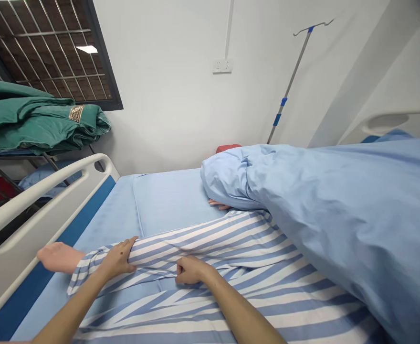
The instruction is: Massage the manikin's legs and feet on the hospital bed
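Observation:
A leg in blue-and-white striped trousers (203, 239) lies stretched along the bed, its bare foot (57, 256) near the footboard. I cannot tell whether it belongs to a person or a manikin. My left hand (120, 258) is wrapped over the lower leg through the cloth, fingers on the far side and thumb on the near side. Farther up, near the knee, my right hand (192, 270) rests against the striped cloth in a loose fist, with nothing visible in it. The second trouser leg (160, 317) lies nearer to me, partly behind my forearms.
A light blue quilt (324, 200) covers the upper body, with fingertips (217, 204) showing under its edge. The footboard (48, 200) stands at left, beside folded green cloth (38, 117) on a rack. An IV pole (292, 79) stands by the wall.

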{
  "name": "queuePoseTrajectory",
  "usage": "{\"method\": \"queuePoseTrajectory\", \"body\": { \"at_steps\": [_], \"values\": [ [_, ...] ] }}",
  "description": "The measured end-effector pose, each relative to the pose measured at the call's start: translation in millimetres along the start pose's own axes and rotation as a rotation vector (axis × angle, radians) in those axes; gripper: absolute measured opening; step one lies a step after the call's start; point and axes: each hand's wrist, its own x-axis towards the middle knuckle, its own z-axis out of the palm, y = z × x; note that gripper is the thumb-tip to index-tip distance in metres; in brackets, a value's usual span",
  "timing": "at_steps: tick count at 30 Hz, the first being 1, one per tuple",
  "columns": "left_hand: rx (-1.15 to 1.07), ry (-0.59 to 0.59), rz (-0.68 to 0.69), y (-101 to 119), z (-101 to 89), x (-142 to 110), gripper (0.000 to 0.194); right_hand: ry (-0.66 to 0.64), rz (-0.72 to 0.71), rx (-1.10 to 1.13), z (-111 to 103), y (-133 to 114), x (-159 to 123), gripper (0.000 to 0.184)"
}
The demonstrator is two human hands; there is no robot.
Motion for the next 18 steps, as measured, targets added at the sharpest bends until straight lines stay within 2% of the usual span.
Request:
{"method": "queuePoseTrajectory", "body": {
  "at_steps": [5,8,14,16,18],
  "values": [
    [0.079,-0.065,-0.090,-34.6,-5.2,-14.1,0.072,-0.005,0.032,-0.016,-1.5,-1.9,-2.2,0.021],
    [0.135,-0.124,-0.153,-46.7,-7.8,-18.8,0.068,-0.033,0.046,-0.016,-1.2,-2.3,-1.9,0.022],
    [0.173,-0.141,-0.206,-41.3,-17.7,-20.7,0.058,-0.079,0.061,0.014,-2.3,-3.6,-3.3,0.027],
    [0.172,-0.142,-0.210,-39.1,-30.3,-20.5,0.055,-0.102,0.064,0.014,-3.0,-4.9,-4.9,0.031],
    [0.204,-0.135,-0.192,-38.3,-50.9,-19.8,0.052,-0.114,0.058,0.006,-3.4,-6.7,-6.4,0.037]
  ]
}}
